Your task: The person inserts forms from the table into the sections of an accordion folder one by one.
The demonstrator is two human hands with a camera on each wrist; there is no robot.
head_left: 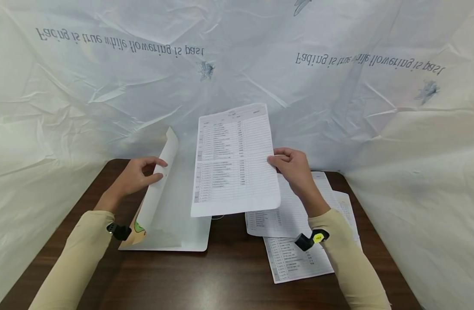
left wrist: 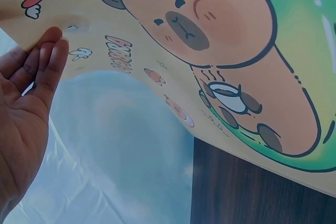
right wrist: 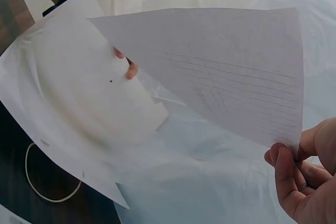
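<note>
On the left of the table lies a folder (head_left: 182, 234) with a white inside. Its cover (head_left: 154, 200) is lifted and bent over, and my left hand (head_left: 133, 177) pinches the cover's edge between thumb and fingers. The left wrist view shows a cartoon animal print (left wrist: 236, 30) on the outside of that cover. My right hand (head_left: 295, 168) pinches a printed table sheet (head_left: 234, 159) by its right edge. The sheet is held up in the air, partly over the folder's right side. In the right wrist view its back face (right wrist: 226, 45) is toward the camera.
Several more printed sheets (head_left: 295, 258) lie overlapping on the right of the dark wooden table (head_left: 221, 275), partly under my right forearm. A thin pale cord loop (right wrist: 30, 174) shows beside the folder. White sheeting (head_left: 237, 77) with printed lettering hangs behind and at both sides.
</note>
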